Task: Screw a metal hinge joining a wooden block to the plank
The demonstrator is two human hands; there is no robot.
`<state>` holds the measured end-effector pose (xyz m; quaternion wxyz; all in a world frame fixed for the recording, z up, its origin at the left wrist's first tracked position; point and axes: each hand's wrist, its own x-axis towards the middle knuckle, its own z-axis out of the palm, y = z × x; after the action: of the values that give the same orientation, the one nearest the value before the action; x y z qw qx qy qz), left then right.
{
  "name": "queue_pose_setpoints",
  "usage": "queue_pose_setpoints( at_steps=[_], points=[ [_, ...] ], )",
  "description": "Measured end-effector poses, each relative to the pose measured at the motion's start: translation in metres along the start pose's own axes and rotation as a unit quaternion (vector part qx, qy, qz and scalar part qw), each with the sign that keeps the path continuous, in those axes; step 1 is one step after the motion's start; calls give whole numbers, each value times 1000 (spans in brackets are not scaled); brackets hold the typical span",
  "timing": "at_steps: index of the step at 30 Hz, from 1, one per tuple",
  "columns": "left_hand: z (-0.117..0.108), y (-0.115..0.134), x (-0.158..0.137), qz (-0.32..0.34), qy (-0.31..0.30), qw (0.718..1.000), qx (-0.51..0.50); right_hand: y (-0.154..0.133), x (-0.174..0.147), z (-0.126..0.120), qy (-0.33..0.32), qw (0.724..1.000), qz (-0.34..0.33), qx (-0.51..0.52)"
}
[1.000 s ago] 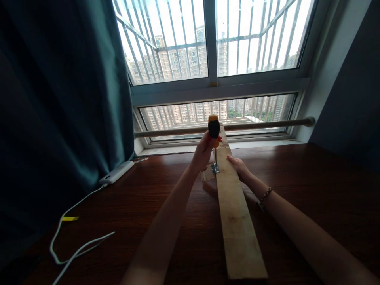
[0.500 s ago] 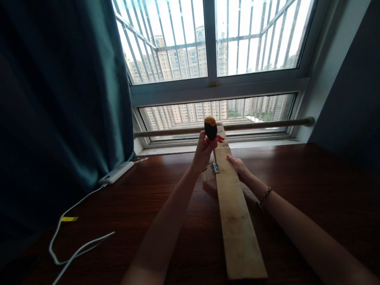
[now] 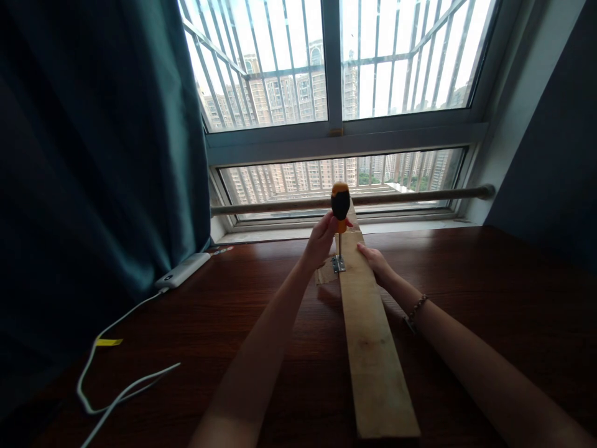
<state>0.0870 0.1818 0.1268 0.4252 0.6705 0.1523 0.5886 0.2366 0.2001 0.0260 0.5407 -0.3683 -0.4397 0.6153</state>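
Note:
A screwdriver [image 3: 340,202] with a black and orange handle stands nearly upright, its shaft running down to a small metal hinge [image 3: 338,264]. My left hand [image 3: 321,238] is closed around the lower handle. The hinge lies across the left edge of a long wooden board [image 3: 373,348] and a smaller wood piece [image 3: 326,274] beside it. Whether the tip sits in a screw is too small to tell. My right hand [image 3: 373,258] grips the board's right edge, thumb on top; its other fingers are mostly hidden.
The board lies lengthwise on a dark wooden tabletop [image 3: 186,323]. To the left are a white power strip [image 3: 184,271], its white cable [image 3: 88,373] and a yellow strip [image 3: 109,342]. A metal rail [image 3: 410,196] crosses before the window; a blue curtain [image 3: 153,137] hangs left.
My left hand has shifted slightly right with the screwdriver, which has become more upright, and its shaft now shows above the hinge. The right hand and board stay put.

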Motion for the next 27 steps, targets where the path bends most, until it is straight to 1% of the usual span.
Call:
queue_pose_setpoints(
  at_steps=[2,5,11,16,19,22,27],
  points=[
    [2,-4,0,-3,3,999,-42,-1,-1,1,0,1000,3,-3],
    [4,-7,-1,-8,0,999,-53,-3,-3,3,3,1000,4,-6],
    [5,-6,-1,-16,3,1000,-22,-2,-2,2,-2,1000,-3,-5],
    [3,-3,-1,1,13,999,40,1,1,-1,-7,1000,-10,-9],
    [1,-1,-1,7,3,998,63,1,1,0,-5,1000,-11,-10],
    [0,-1,-1,-2,-4,999,51,0,0,1,-2,1000,-10,-12],
    [1,-5,-2,-19,20,1000,-1,-3,-2,2,3,1000,-1,-12]
  ],
)
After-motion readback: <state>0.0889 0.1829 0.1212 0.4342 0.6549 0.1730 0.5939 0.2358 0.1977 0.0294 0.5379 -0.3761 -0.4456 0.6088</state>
